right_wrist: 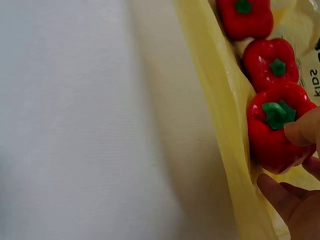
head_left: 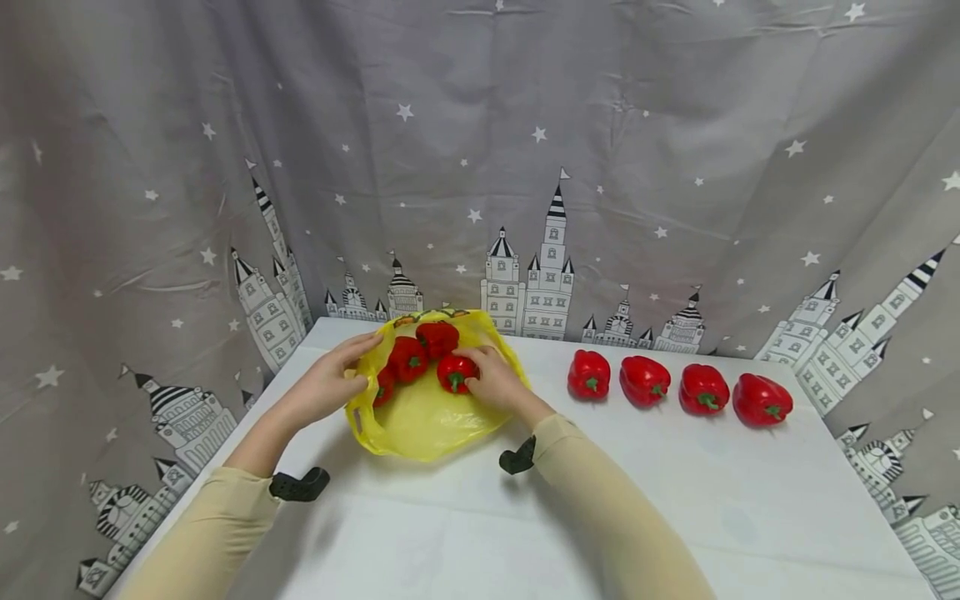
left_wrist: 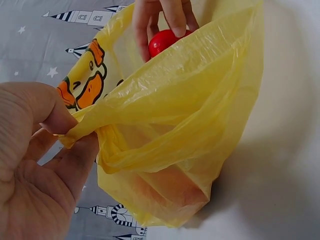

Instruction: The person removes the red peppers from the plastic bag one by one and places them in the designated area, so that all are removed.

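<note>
while my left hand (head_left: 330,385) pinches the rim of the yellow bag (head_left: 427,417) open, my right hand (head_left: 495,382) curls round a red pepper (head_left: 455,372) just inside the bag's mouth, stem toward me; four more peppers (head_left: 678,388) lie in a row right of the bag.

bag (head_left: 420,417) left on table (head_left: 675,500), peppers (head_left: 411,358) inside; four peppers (head_left: 675,387) in row to right.
</note>
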`<state>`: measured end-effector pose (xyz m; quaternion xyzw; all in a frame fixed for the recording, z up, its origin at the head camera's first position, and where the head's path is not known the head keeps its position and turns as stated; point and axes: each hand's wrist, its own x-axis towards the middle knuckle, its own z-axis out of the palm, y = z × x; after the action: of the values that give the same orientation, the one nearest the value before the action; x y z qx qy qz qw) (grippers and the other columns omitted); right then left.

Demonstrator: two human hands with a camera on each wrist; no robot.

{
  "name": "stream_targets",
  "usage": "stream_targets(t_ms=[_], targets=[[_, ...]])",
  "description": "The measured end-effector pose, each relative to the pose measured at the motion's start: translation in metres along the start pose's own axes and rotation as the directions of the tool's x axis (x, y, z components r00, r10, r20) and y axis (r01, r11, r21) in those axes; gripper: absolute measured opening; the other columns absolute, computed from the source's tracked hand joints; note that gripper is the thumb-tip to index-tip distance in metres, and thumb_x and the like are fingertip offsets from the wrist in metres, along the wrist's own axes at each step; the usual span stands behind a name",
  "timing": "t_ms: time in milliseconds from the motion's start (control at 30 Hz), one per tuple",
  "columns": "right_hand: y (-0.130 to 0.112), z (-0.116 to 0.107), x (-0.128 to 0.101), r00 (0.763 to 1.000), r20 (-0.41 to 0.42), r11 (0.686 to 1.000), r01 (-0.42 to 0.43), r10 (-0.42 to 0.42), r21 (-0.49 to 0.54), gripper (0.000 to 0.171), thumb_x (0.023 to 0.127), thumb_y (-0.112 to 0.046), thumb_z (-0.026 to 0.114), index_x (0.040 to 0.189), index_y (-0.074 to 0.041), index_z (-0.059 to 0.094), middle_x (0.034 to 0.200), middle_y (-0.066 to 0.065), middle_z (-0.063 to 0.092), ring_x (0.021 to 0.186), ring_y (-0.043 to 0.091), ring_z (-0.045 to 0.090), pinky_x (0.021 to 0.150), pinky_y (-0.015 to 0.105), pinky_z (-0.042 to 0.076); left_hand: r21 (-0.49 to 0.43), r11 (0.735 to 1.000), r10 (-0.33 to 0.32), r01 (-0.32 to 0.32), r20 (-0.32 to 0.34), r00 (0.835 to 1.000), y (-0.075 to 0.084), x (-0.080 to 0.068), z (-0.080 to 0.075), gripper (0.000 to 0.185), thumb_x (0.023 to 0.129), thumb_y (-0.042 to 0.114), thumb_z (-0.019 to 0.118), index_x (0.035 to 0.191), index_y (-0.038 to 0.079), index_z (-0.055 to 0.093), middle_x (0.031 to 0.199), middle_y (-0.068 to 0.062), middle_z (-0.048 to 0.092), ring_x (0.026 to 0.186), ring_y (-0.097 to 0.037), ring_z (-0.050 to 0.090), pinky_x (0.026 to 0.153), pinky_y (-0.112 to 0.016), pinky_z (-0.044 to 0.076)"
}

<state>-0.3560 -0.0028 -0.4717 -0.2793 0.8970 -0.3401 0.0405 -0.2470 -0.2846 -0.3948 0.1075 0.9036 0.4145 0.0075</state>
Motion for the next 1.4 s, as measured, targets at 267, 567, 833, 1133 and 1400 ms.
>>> stream_targets(t_ms=[267, 567, 833, 1133, 1400], targets=[[-0.006, 0.003, -0.018, 0.998, 0.066, 0.999, 0.022, -0.025, 0.045, 0.053, 0.092, -0.007, 0.068, 0.141, -0.025, 0.061, 0.141, 0.015, 0.048, 0.128, 0.030, 0.050, 0.111, 0.043, 0.040, 0.007, 1.000, -0.002, 0.002, -0.006, 1.000, -0.006, -0.004, -0.002, 0.071, 0.092, 0.001, 0.053, 0.160, 0.009, 0.036, 0.166, -0.011, 0.026, 0.141, -0.045, 0.039, 0.113, -0.060, 0.035], [-0.010, 0.004, -0.033, 0.994, 0.108, 0.996, 0.022, -0.031, 0.086, 0.064, 0.090, -0.016, 0.074, 0.150, -0.026, 0.054, 0.145, 0.013, 0.045, 0.129, 0.029, 0.049, 0.110, 0.047, 0.041, 0.016, 1.000, 0.004, -0.004, -0.013, 1.000, -0.009, -0.008, -0.001, 0.069, 0.092, 0.001, 0.053, 0.159, 0.007, 0.037, 0.166, -0.012, 0.026, 0.140, -0.046, 0.039, 0.113, -0.062, 0.034], [-0.006, 0.011, -0.028, 0.990, 0.138, 0.990, 0.019, -0.038, 0.137, 0.084, 0.088, -0.016, 0.075, 0.161, -0.024, 0.035, 0.158, 0.008, 0.040, 0.138, 0.026, 0.044, 0.113, 0.045, 0.040, -0.007, 1.000, -0.004, 0.004, -0.004, 1.000, -0.008, -0.007, 0.000, 0.069, 0.092, 0.001, 0.053, 0.159, 0.006, 0.036, 0.166, -0.012, 0.027, 0.140, -0.045, 0.039, 0.112, -0.061, 0.035], [-0.003, 0.013, -0.024, 0.987, 0.157, 0.976, -0.014, -0.021, 0.216, 0.081, 0.089, -0.013, 0.072, 0.161, -0.023, 0.035, 0.159, 0.006, 0.040, 0.141, 0.027, 0.042, 0.115, 0.045, 0.037, 0.000, 1.000, 0.010, -0.010, -0.008, 1.000, -0.008, -0.007, 0.000, 0.069, 0.092, 0.001, 0.054, 0.159, 0.006, 0.037, 0.166, -0.012, 0.027, 0.139, -0.045, 0.039, 0.112, -0.061, 0.036], [-0.003, 0.012, -0.023, 0.986, 0.164, 0.954, -0.045, -0.005, 0.296, 0.081, 0.089, -0.011, 0.073, 0.160, -0.019, 0.035, 0.157, 0.008, 0.042, 0.137, 0.027, 0.045, 0.114, 0.044, 0.038, -0.002, 1.000, 0.015, -0.015, -0.008, 1.000, -0.007, -0.006, 0.001, 0.069, 0.092, 0.000, 0.053, 0.159, 0.006, 0.036, 0.166, -0.011, 0.027, 0.139, -0.045, 0.039, 0.112, -0.061, 0.036]])
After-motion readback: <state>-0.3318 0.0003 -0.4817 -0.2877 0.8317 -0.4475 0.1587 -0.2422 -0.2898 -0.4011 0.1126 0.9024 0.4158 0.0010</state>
